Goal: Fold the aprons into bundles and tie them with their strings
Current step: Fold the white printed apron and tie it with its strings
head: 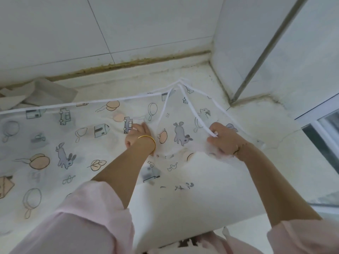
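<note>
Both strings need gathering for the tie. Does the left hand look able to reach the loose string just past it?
Probably yes. The left hand sits on the apron, the loose string lies on the apron close beyond it, and nothing covers it.

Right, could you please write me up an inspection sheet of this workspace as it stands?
Surface: white counter, stained along its joint with the wall.
Job's things: one translucent printed apron spread flat, not yet folded; its white strings lie loose across it.
Clutter: pale grey scraps at the far left, kind unclear.
Grippers: left hand, wearing a gold bangle, has curled fingers on the apron, grip unclear; right hand pinches one of the strings.
Cables: nothing seen.
Surroundings: tiled wall behind; window frame at the right.
</note>
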Tool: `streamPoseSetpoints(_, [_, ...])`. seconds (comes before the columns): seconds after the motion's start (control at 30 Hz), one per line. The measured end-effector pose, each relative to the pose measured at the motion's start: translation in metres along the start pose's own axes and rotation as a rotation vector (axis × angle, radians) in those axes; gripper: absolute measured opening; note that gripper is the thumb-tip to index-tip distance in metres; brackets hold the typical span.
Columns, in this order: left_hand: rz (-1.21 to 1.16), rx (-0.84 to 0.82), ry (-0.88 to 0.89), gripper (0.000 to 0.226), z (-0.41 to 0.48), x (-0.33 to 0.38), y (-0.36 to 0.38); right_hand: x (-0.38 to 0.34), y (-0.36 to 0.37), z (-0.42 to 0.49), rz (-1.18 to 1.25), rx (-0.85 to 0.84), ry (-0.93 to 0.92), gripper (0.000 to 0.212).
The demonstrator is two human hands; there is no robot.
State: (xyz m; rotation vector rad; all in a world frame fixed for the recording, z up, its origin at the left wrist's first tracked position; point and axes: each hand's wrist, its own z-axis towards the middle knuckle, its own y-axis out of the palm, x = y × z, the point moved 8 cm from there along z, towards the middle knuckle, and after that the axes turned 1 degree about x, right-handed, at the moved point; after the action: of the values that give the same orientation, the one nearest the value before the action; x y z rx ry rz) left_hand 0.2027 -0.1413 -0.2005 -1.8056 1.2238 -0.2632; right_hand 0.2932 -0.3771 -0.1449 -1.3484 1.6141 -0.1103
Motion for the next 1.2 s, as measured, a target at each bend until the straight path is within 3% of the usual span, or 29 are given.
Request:
streamPoseSetpoints(0.1, [0.034,0.031,0.003,0.106,-0.001,0.001,0.005,0.022,-0.024,0.011,-0.554,-0.158,0.105,0.016])
streamPoseSetpoints(0.2, [0.081,0.030,0.025,0.112,-0.004,-0.001,0.009,0.035,-0.046,0.023,-0.687,-0.160,0.210,0.030])
streamPoseSetpoints(0.3, [0.142,0.040,0.028,0.109,-0.007,-0.001,0.007,0.017,-0.069,0.030,-0.661,0.171,0.243,0.023])
streamPoseSetpoints(0.4, [0.200,0.059,0.018,0.094,-0.004,-0.002,-0.003,-0.034,-0.085,0.032,-0.776,0.594,0.008,0.023])
streamPoseSetpoints(0.5, [0.125,0.118,-0.024,0.077,-0.003,-0.005,-0.019,-0.051,-0.082,0.048,-0.855,0.633,-0.111,0.028])
streamPoseSetpoints(0.57, [0.026,0.326,-0.022,0.057,-0.010,0.000,-0.047,-0.040,-0.079,0.062,-0.918,0.559,-0.072,0.031])
streamPoseSetpoints(0.63, [-0.194,0.569,0.143,0.033,-0.025,0.020,-0.079,-0.027,-0.076,0.067,-0.941,0.539,-0.036,0.031])
streamPoseSetpoints(0.67, [-0.327,0.604,0.298,0.020,-0.033,0.035,-0.088,-0.023,-0.073,0.068,-0.920,0.568,-0.048,0.030])
streamPoseSetpoints(0.73, [-0.418,0.437,0.629,0.026,-0.056,0.074,-0.091,-0.023,-0.071,0.060,-0.825,0.691,-0.120,0.023])
streamPoseSetpoints(0.8, [-0.201,0.298,0.780,0.039,-0.075,0.104,-0.075,-0.028,-0.077,0.035,-0.783,0.900,-0.201,0.017])
streamPoseSetpoints(0.83, [-0.078,0.305,0.799,0.038,-0.080,0.113,-0.066,-0.032,-0.076,0.020,-0.759,0.988,-0.278,0.014])
streamPoseSetpoints(0.93, [0.196,0.463,0.760,0.039,-0.081,0.135,-0.048,-0.033,-0.050,-0.023,-0.607,0.903,-0.504,0.012])
streamPoseSetpoints(0.97, [0.204,0.505,0.703,0.044,-0.080,0.136,-0.048,-0.024,-0.036,-0.029,-0.537,0.768,-0.462,0.017])
streamPoseSetpoints(1.03, [0.193,0.538,0.578,0.055,-0.072,0.135,-0.049,0.014,-0.005,-0.023,-0.349,0.420,-0.175,0.023])
streamPoseSetpoints(1.1, [0.173,0.556,0.514,0.063,-0.067,0.132,-0.048,0.054,0.022,-0.025,0.246,0.156,0.160,0.028])
streamPoseSetpoints(1.17, [0.162,0.586,0.502,0.071,-0.067,0.127,-0.049,0.075,0.038,-0.025,0.950,0.087,0.410,0.035])
streamPoseSetpoints(1.2, [0.145,0.612,0.520,0.075,-0.067,0.129,-0.049,0.080,0.041,-0.022,1.212,0.094,0.449,0.039])
